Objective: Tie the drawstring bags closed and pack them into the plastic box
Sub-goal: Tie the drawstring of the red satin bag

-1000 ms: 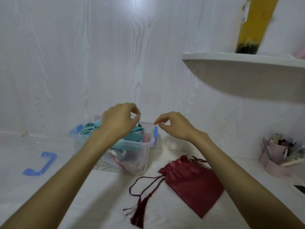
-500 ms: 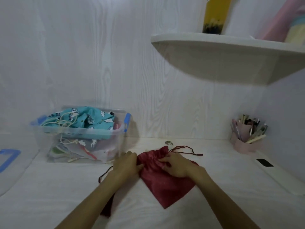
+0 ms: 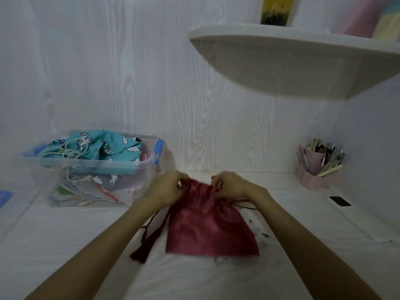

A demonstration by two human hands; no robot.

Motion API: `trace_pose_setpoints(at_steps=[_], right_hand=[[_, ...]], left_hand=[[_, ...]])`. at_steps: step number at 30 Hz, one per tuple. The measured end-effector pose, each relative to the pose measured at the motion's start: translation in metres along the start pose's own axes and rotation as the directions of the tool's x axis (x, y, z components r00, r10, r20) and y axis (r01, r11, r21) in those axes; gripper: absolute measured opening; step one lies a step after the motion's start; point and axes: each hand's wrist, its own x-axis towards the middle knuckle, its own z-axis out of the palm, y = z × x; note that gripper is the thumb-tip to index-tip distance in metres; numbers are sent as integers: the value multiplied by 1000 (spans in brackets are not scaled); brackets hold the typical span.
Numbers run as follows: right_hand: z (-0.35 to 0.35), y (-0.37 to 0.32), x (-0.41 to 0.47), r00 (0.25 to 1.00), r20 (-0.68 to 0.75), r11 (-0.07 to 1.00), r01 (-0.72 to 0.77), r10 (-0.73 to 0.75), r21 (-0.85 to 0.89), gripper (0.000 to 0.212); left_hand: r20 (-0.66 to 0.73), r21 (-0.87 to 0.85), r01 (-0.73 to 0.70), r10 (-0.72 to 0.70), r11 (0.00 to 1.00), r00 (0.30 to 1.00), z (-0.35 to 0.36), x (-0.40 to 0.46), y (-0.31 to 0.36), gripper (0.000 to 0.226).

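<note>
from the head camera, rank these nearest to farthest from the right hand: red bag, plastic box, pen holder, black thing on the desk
1. red bag: the right hand grips its gathered top.
2. plastic box: to the left, past the left hand.
3. pen holder and the black thing: both off to the right, too close to call between them, or against the box.

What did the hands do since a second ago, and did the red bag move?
Both hands came down from the air above the box. The left hand and right hand now pinch the gathered top of the red bag, one at each end. The bag was turned, so its top faces the wall and it lies straight. Its tassel trails on the left as before. The box stayed put and full.
</note>
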Motion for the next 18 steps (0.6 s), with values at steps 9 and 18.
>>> trace_pose_setpoints(at_steps=[9, 18], right_hand=[[-45, -13, -11, 753, -646, 966, 240, -123, 95, 30], [10, 33, -19, 987, -135, 990, -76, 92, 114, 52]], left_hand=[[-486, 56, -105, 119, 993, 866, -46, 25, 38, 25], [-193, -229, 15, -61, 973, 979, 17, -10, -11, 17]])
